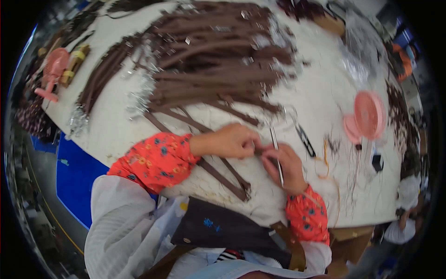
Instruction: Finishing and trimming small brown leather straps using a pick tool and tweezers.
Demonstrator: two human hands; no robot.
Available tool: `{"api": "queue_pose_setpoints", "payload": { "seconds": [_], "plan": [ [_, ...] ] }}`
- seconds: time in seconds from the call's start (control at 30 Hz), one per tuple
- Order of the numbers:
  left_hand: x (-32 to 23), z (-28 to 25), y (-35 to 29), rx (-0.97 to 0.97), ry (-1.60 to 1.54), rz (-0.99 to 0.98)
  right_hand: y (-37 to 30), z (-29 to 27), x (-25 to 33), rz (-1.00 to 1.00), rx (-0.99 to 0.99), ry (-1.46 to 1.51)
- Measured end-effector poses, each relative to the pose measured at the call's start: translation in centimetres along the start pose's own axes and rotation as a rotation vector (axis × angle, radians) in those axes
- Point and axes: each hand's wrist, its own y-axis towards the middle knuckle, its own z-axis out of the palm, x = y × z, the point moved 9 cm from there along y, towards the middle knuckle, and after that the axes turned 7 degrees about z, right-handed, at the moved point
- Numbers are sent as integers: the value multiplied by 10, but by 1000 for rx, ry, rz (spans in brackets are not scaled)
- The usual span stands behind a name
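My left hand and my right hand meet low over the near part of the table. The left fingers pinch a small dark brown end, apparently of a strap; most of it is hidden by the fingers. A slim silver metal tool lies across my right hand, held along the fingers, whose tips touch the same brown end. Beneath my left forearm run a few loose brown straps. Beyond my hands, a big pile of brown straps with silvery wrapped ends covers the table.
A black-handled tool and orange thread are right of my hands. Pink fans stand at right and far left, the latter beside a yellow-banded bundle. Clear plastic bags lie far right on the white table.
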Motion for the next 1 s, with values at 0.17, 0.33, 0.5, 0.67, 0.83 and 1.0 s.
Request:
{"api": "queue_pose_setpoints", "payload": {
  "seconds": [0.17, 0.33, 0.5, 0.67, 0.83, 1.0],
  "plan": [
    [-25, -16, 2, 19, 97, 2, 15, -12, -10, 85, -34, 7],
    [-23, -6, 4, 92, 181, 34, 1, -20, -38, 389, -137, 483],
    [-32, -1, -6, 17, 266, 96, -12, -14, -49, 547, -150, 851],
    [-37, 2, -11, -16, 282, 145, -12, -8, -46, 629, -101, 1030],
    [-38, 1, -7, 54, 273, 195, -13, 2, -43, 592, 47, 1020],
    [-29, -6, -2, 61, 138, 155, -14, 5, -44, 620, 47, 919]
  ]
}}
